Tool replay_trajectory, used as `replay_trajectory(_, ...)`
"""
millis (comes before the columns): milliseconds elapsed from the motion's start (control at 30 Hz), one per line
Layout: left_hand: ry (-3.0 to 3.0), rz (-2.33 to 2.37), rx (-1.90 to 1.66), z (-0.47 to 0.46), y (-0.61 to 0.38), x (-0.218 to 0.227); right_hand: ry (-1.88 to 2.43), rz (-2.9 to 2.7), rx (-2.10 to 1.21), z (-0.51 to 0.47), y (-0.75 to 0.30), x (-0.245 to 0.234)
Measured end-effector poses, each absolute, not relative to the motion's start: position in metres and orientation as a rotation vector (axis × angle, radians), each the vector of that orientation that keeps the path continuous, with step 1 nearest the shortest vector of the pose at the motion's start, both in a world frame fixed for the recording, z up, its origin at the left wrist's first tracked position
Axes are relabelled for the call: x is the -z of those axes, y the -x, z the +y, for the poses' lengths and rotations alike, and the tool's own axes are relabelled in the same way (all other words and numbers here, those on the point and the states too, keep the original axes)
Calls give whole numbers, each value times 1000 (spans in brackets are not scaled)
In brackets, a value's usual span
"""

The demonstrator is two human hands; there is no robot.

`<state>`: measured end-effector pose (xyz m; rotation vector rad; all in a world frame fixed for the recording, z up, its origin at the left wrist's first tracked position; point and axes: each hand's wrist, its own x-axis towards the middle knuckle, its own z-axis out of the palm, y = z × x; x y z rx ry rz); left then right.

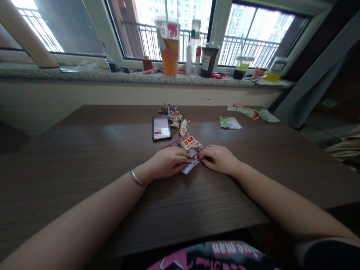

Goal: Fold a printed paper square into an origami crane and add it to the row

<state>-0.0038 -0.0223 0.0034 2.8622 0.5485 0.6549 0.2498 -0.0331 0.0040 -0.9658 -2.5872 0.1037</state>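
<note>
Printed leaflet (188, 142) lies aslant on the worktop (84, 176), between the two hands. The left hand (170, 160), with a silver bangle (137, 178) at its wrist, lays its fingers across the leaflet's left and lower part, seemingly to steady it; whether they also grip an edge I cannot tell. The right hand (221, 159) has its fingers bent towards the thumb, apparently pinching the right edge so that the paper is braced from both sides. Just beyond lie a phone (161, 129), face up, perhaps so its screen can be seen, and a cluster of folded paper pieces (176, 118), beside it on the right. Farther right, a small stack of green-and-white papers (230, 123) sits well apart, probably out of the hands' way. Behind, a tall orange drink (170, 56) stands upright on the windowsill (126, 77).
</note>
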Motion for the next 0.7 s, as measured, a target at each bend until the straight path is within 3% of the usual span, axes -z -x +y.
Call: replay_trajectory(700,-2862,517,-526,-33,-1,-4,866,-2442,-299,-24,-248,3)
